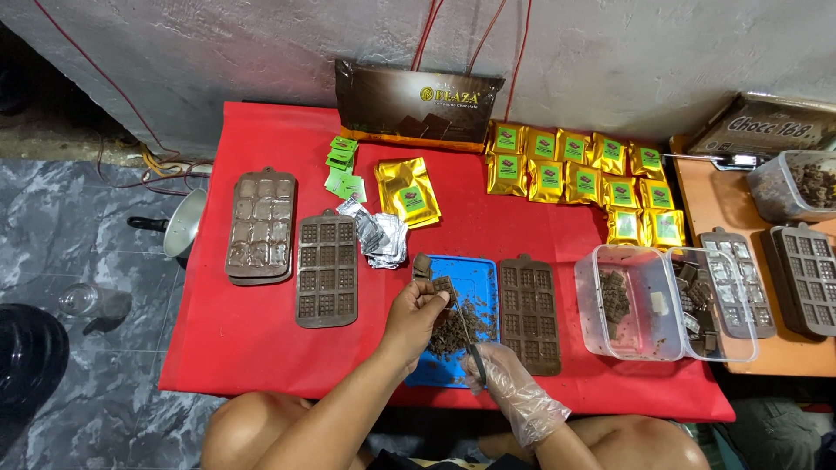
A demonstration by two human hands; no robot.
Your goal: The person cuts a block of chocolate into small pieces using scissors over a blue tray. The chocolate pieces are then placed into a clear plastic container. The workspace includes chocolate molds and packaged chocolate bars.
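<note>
My bare left hand [416, 315] pinches a piece of a brown chocolate block [443, 287] over a blue cutting board [481, 274]. In its clear plastic glove, my right hand [503, 374] grips the dark handle of a knife [464, 329]; the blade reaches up to the chocolate beside my left fingers. A heap of chopped chocolate bits [460, 329] lies on the board beneath the blade.
Brown chocolate moulds [326, 268] [260, 224] [529, 313] lie on the red table [244, 339]. Gold pouches [575, 178], green labels [345, 167], foil wrappers [380, 233] and a chocolate bag [416, 104] sit behind. Clear tubs [627, 305] [716, 305] stand right; a pan [178, 224] left.
</note>
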